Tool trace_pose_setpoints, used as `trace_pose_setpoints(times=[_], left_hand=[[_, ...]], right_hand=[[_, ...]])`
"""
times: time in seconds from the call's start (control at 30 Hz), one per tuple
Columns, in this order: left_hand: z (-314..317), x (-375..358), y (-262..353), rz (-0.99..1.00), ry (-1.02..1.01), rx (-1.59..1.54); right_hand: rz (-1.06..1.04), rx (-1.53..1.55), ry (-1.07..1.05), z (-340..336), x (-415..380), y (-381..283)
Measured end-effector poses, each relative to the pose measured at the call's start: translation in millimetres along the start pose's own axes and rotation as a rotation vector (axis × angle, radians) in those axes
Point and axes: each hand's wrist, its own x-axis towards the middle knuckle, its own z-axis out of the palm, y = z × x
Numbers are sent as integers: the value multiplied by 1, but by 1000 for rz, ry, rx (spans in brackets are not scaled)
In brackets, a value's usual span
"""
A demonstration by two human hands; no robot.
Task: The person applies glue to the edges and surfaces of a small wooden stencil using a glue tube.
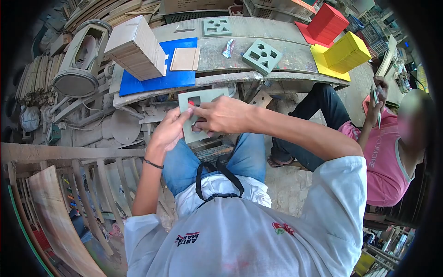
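My left hand [170, 128] grips the left edge of a pale grey-green board [190, 134] with shaped cut-outs, held above my lap. My right hand [226, 114] lies across the board, fingers bent and closed at a cut-out. A small bit of red [191, 104] shows at its fingertips; I cannot make out what it is. The right hand covers much of the board. Beyond it, a similar board with shaped holes [262, 56] lies at the bench's near edge, and another cut-out board [217, 27] lies farther back.
On the bench [221, 51], a stack of bare wooden panels [138, 48] stands on a blue sheet [180, 78], beside thin panels [185, 59]. A red stack [328, 25], a yellow stack [347, 53] and a crumpled packet [228, 48] are there too. At right sits a person in pink [385, 161].
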Motion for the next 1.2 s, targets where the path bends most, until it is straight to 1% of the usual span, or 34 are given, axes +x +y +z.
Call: trace_pose_setpoints(times=[0.07, 0.2, 0.27, 0.3, 0.33, 0.4, 0.43, 0.47, 0.53, 0.57, 0.6, 0.67, 0.7, 0.73, 0.77, 0.8, 0.83, 0.87, 0.9, 0.93, 0.97, 1.0, 1.03, 1.07, 1.13, 1.17, 1.2], left_hand=[[-6, 7, -9, -123, -75, -64], [-11, 10, 6, -176, -108, 10], [-14, 11, 16, -30, -37, -26], [-10, 7, 22, 52, 33, -27], [-3, 4, 24, 52, 32, -27], [13, 1, 23, 254, 188, 33], [17, 5, 18, 323, 229, 22], [19, 6, 17, 320, 231, 21], [25, 6, 14, 470, 312, -53], [30, 4, 16, 479, 359, -91], [31, 3, 14, 478, 359, -92], [31, 1, 10, 496, 550, 24], [26, -1, 9, 496, 555, 29], [19, -3, 9, 522, 486, -64], [14, -7, 8, 546, 420, -157], [14, -11, 11, 547, 430, -155], [16, -16, 16, 531, 456, -127], [16, -19, 18, 515, 485, -101], [15, -21, 17, 552, 496, -123], [13, -22, 13, 552, 516, -125], [11, -20, 10, 574, 521, -115], [8, -19, 9, 596, 518, -105], [6, -20, 10, 566, 504, -92], [5, -21, 12, 561, 501, -95], [7, -24, 17, 546, 360, -73], [11, -24, 20, 543, 357, -79], [15, -23, 23, 534, 367, -61]], right_hand=[[-54, 8, -138, -2, 5, -1], [-59, 7, -76, 1, 5, -2], [168, 53, 70, 1, 2, -6], [255, 47, 113, 2, 2, -10], [256, 47, 111, 5, 4, -18], [550, -17, 152, 13, 8, -37], [583, 30, 250, 17, 10, -41], [583, 34, 248, 20, 12, -43], [753, 249, 341, 29, 18, -48], [765, 362, 471, 36, 23, -53], [765, 363, 470, 40, 25, -55], [780, 847, 584, 49, 30, -61], [732, 1016, 751, 51, 40, -63], [729, 1025, 754, 49, 40, -64], [846, 1584, 717, 44, 35, -65], [930, 2145, 622, 27, 34, -64], [806, 2150, 725, 14, 35, -67], [843, 2026, 793, -2, 32, -66], [876, 1903, 855, -14, 27, -64], [960, 1661, 923, -20, 23, -60], [962, 1469, 999, -28, 19, -53], [900, 1397, 1112, -28, 15, -45], [953, 1347, 1078, -31, 6, -37], [937, 1263, 1090, -29, 0, -29], [901, 1090, 1075, -21, -7, -14], [906, 1086, 1071, -19, -11, -13], [955, 1062, 977, -22, -12, -12]])
